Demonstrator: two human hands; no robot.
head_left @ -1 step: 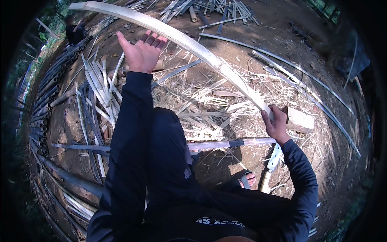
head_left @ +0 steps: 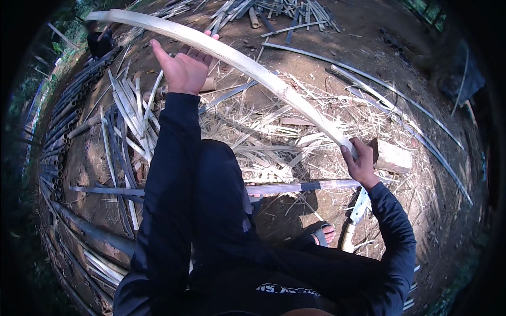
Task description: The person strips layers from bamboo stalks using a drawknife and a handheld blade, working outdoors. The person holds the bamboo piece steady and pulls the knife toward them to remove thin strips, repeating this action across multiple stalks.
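Note:
A long, pale split bamboo strip point(head_left: 247, 64) slants from the upper left down to the right, its straight line bent by the lens. My right hand point(head_left: 362, 162) is closed around its lower right end. My left hand point(head_left: 187, 71) is open with the palm up, thumb apart. The strip crosses in front of its fingers, and the fingertips show past its far edge; whether it rests on them I cannot tell. Below my right hand, a machete point(head_left: 354, 218) with a light handle lies by my sandalled foot point(head_left: 324, 234). A bamboo strip with a dark band point(head_left: 295, 187) lies across at my knee.
Shavings point(head_left: 263, 126) litter the ground ahead. A wood block point(head_left: 392, 156) sits beyond my right hand. Split strips point(head_left: 132, 113) are heaped at left, near stacked bamboo poles point(head_left: 66, 110). Long strips point(head_left: 390, 105) lie at right. Another person point(head_left: 100, 42) is at the far left.
The bamboo strip has come slightly nearer over my left hand, so its fingertips now show past the far edge. My right hand keeps its grip at almost the same place.

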